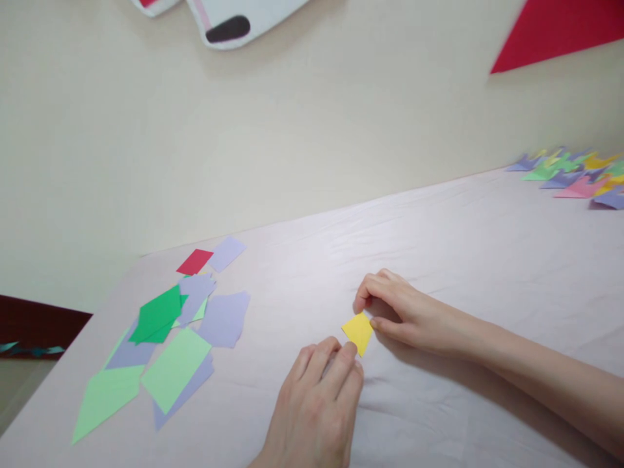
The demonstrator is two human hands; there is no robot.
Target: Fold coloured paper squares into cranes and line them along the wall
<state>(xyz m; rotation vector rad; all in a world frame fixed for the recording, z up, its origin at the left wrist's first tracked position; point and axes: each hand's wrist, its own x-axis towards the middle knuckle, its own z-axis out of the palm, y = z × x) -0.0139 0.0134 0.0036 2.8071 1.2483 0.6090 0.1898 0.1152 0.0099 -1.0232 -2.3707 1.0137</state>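
A small folded-looking piece of yellow paper (357, 331) lies low over the cloth between my two hands. My right hand (402, 313) comes in from the right, its bent index finger and thumb at the upper and right edges of the paper. From below, my left hand (316, 400) reaches up with curled fingers, and its fingertips meet the paper's lower edge. That hand's thumb is mostly hidden behind its fingers.
Loose sheets lie on the left: light green paper (176, 369), dark green paper (158, 315), purple paper (225, 318) and red paper (195, 262). Folded colored paper pieces (580, 175) stand at the far right. A wall (292, 130) borders the cloth-covered surface (273, 260).
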